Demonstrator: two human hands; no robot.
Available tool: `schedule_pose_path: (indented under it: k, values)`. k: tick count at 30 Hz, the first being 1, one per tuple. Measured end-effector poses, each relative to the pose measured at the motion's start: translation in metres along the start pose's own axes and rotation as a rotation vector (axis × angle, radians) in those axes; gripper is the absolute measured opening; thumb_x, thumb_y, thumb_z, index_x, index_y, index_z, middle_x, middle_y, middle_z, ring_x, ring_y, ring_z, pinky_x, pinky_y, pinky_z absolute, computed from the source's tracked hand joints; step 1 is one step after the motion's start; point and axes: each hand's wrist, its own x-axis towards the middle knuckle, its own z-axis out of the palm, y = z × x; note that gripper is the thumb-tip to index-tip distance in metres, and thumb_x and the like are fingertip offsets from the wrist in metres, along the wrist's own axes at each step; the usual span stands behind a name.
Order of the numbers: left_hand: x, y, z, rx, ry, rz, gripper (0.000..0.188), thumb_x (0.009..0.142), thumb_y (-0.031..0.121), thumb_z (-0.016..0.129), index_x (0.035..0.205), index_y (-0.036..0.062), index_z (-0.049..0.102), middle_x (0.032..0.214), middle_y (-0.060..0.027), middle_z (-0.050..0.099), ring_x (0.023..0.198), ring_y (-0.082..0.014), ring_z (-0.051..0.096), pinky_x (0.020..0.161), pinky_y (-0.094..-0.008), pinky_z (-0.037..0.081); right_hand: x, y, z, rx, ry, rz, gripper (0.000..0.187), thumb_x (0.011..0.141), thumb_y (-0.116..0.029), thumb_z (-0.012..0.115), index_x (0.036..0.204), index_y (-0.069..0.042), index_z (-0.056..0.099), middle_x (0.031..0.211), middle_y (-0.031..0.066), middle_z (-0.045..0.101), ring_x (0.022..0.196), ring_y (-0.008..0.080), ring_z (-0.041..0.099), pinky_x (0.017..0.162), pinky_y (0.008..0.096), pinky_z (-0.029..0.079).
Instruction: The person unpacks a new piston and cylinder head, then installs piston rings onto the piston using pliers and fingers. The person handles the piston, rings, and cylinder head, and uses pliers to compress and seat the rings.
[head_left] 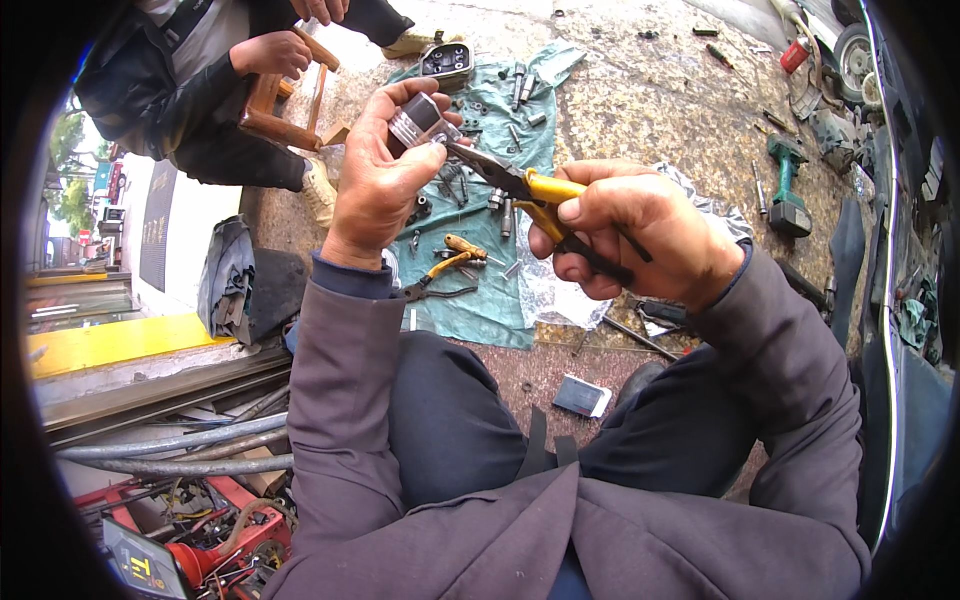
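My left hand (375,180) is closed around a small engine piston (415,124), with ring grooves showing along its side. In my right hand (645,225) are long-nose pliers (520,182) with yellow and black handles. The tips of their jaws reach the piston's near side, close to my left thumb; what they grip there is too small to make out. Below my hands a green cloth (485,318) is spread on the ground. On it lie a second pair of yellow-handled pliers (440,282), a screwdriver (465,247) and several small metal parts.
A metal cover (446,62) lies at the cloth's far edge. To the right are a green cordless drill (788,185) and a red can (795,55). Another person sits far left by a wooden stool (275,125). A red toolbox (235,500) stands near left; a small box (580,396) lies between my feet.
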Motion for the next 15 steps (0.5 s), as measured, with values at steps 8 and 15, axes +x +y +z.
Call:
schedule_pose_path:
  k: [8, 15]
  values:
    - [-0.001, 0.004, -0.003, 0.063, -0.037, 0.015, 0.061, 0.08, 0.001, 0.052, 0.138, -0.01, 0.037, 0.125, -0.0189, 0.053, 0.117, -0.0259, 0.058, 0.103, -0.0414, 0.049, 0.001, -0.001, -0.01, 0.141, -0.077, 0.052, 0.021, 0.091, -0.013, 0.054, 0.107, 0.0, 0.052, 0.089, 0.0155, 0.066, 0.066, 0.0182, 0.06, 0.041, 0.028, 0.042]
    - [-0.002, 0.003, -0.006, 0.184, -0.036, 0.104, 0.053, 0.082, -0.001, 0.058, 0.133, -0.0021, 0.048, 0.112, -0.0082, 0.059, 0.101, -0.0111, 0.058, 0.091, -0.025, 0.047, 0.001, -0.001, -0.012, 0.145, -0.168, 0.049, 0.027, 0.095, -0.019, 0.051, 0.113, 0.0, 0.05, 0.093, 0.0135, 0.064, 0.071, 0.0173, 0.06, 0.042, 0.025, 0.042]
